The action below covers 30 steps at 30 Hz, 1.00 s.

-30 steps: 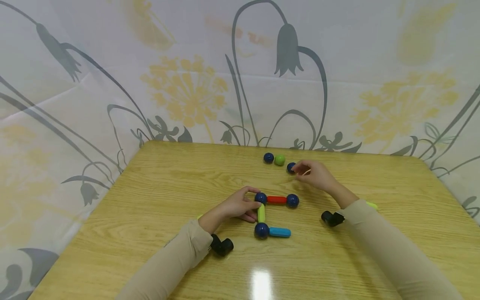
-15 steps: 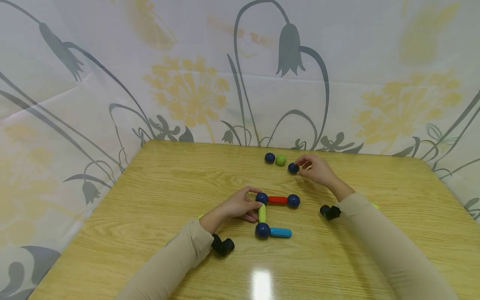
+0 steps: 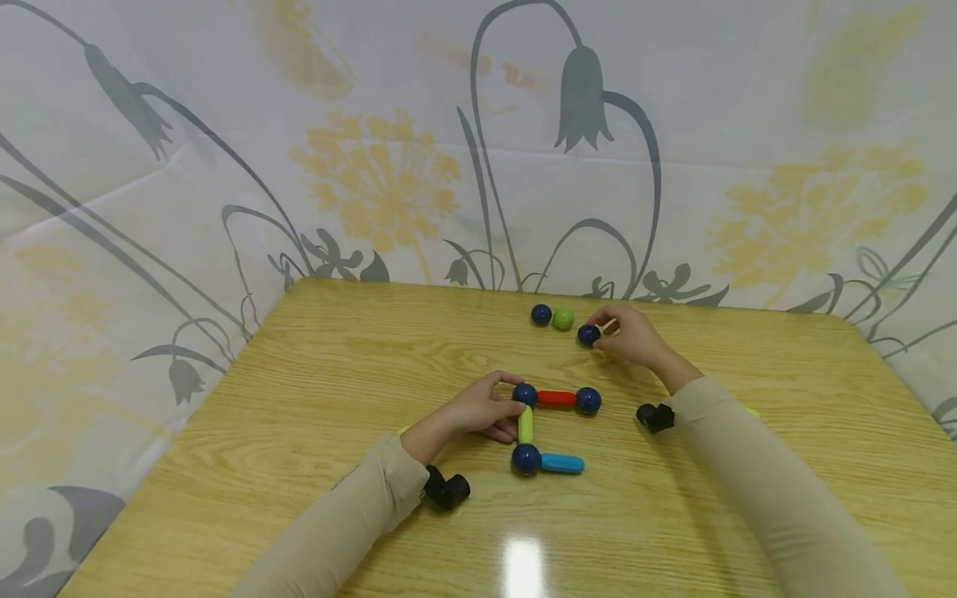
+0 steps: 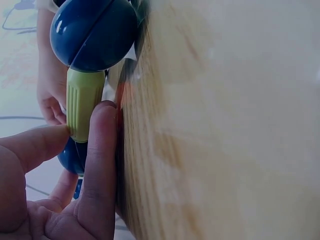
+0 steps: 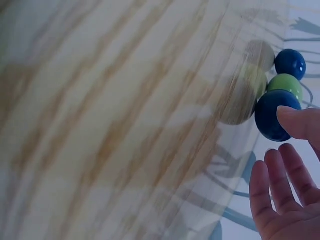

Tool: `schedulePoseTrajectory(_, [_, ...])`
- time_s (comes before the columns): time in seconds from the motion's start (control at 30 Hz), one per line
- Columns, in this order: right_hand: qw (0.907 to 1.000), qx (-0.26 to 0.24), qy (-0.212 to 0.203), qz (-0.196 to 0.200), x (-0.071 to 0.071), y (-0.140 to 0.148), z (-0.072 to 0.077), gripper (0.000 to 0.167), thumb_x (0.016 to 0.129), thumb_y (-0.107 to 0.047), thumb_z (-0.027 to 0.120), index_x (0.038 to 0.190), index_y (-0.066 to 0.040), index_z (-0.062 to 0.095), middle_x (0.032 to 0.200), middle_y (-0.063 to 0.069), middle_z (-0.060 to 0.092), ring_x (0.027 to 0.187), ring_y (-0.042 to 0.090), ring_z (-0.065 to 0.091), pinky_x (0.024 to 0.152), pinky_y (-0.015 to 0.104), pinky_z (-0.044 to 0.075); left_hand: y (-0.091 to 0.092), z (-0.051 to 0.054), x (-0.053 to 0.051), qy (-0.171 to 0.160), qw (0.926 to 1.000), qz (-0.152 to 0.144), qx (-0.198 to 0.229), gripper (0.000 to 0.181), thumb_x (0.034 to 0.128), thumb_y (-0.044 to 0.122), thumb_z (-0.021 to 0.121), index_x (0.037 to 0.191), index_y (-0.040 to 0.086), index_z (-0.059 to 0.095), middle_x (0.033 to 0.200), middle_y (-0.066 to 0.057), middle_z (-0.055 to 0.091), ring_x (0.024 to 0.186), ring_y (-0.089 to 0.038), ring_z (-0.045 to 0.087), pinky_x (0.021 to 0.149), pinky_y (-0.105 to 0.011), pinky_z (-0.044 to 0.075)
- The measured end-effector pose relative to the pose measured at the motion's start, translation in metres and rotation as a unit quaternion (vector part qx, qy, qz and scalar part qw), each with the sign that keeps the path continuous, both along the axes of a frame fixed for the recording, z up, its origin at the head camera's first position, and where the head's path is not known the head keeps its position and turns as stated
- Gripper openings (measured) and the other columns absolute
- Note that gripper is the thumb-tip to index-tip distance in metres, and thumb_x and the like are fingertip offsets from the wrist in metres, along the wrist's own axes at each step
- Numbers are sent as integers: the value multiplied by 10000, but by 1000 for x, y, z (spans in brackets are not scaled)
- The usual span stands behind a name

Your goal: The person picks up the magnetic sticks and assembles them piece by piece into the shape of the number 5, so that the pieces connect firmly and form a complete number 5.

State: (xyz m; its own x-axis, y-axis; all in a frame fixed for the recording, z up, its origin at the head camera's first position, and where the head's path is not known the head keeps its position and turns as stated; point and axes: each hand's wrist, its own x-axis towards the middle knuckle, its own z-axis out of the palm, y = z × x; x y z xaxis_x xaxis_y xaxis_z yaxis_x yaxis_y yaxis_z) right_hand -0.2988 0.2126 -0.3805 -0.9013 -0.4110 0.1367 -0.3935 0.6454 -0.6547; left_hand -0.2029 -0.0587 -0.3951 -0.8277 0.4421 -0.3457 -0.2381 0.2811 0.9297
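Note:
My left hand [image 3: 478, 407] holds the joined pieces at their upper left corner, its fingers round a dark blue ball [image 3: 525, 395] and the end of a yellow-green rod [image 3: 526, 425]. In the left wrist view, thumb and a finger lie on either side of the rod [image 4: 84, 100]. A red rod [image 3: 557, 399] links that corner to another blue ball [image 3: 588, 401]; a lower blue ball [image 3: 527, 458] carries a light blue rod [image 3: 562, 463]. Farther back, my right hand [image 3: 631, 336] has thumb and a finger on a loose blue ball [image 3: 589, 335]; the right wrist view shows the thumb against this ball [image 5: 276, 115].
Beside the right hand's ball, a green ball [image 3: 563, 319] and another blue ball [image 3: 542, 315] stand near the table's back edge. Yellow-green pieces peek out by the left wrist [image 3: 404, 430] and behind the right sleeve [image 3: 753, 413]. A patterned cloth [image 3: 419, 124] hangs behind the table.
The right hand has shifted slightly, its finger and thumb now round the loose blue ball. The left hand and joined pieces keep their place; the head view has moved a little.

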Motion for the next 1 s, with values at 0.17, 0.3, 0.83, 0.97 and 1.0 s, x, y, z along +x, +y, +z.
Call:
schedulePoseTrajectory(0.17, [9999, -21, -127, -27, -3, 0, -1, 282, 799, 45, 662, 1072, 73, 601, 1068, 253, 532, 937, 392, 561, 783, 474, 496, 0, 0, 0, 19, 10000, -29, 34, 454, 943, 95, 557, 1363, 98, 384, 905, -132, 629, 603, -187, 635, 590, -337, 560])
schedulePoseTrajectory(0.3, [9996, -100, -265, -30, -4, -1, -3, 283, 790, 50, 674, 1058, 71, 584, 1067, 251, 534, 932, 390, 565, 786, 466, 494, -1, 0, -1, 9, 10000, -42, 54, 458, 944, 93, 555, 1366, 94, 378, 896, -135, 630, 602, -185, 636, 591, -337, 560])
schedulePoseTrajectory(0.83, [9994, -77, -334, 32, -1, 2, -3, 254, 801, 23, 682, 1029, 34, 572, 1048, 219, 551, 916, 362, 583, 808, 463, 492, 1, 1, 0, 24, 10000, -40, 15, 448, 942, 97, 559, 1356, 89, 389, 895, -131, 627, 605, -189, 634, 595, -339, 560])
schedulePoseTrajectory(0.97, [9995, -80, -297, 117, 1, 1, -5, 246, 799, 12, 698, 1017, 16, 586, 1042, 205, 564, 900, 340, 588, 774, 434, 505, 0, 1, 1, 16, 10000, -28, 3, 448, 942, 98, 559, 1356, 91, 388, 900, -129, 627, 615, -198, 638, 597, -342, 560])
schedulePoseTrajectory(1.0, [9995, -91, -286, 141, 1, 1, -5, 245, 797, 15, 700, 1015, 15, 588, 1043, 203, 566, 897, 335, 589, 768, 428, 508, 0, 1, 1, 13, 10000, -21, -3, 448, 942, 99, 559, 1357, 94, 388, 901, -128, 628, 617, -199, 639, 597, -343, 560])
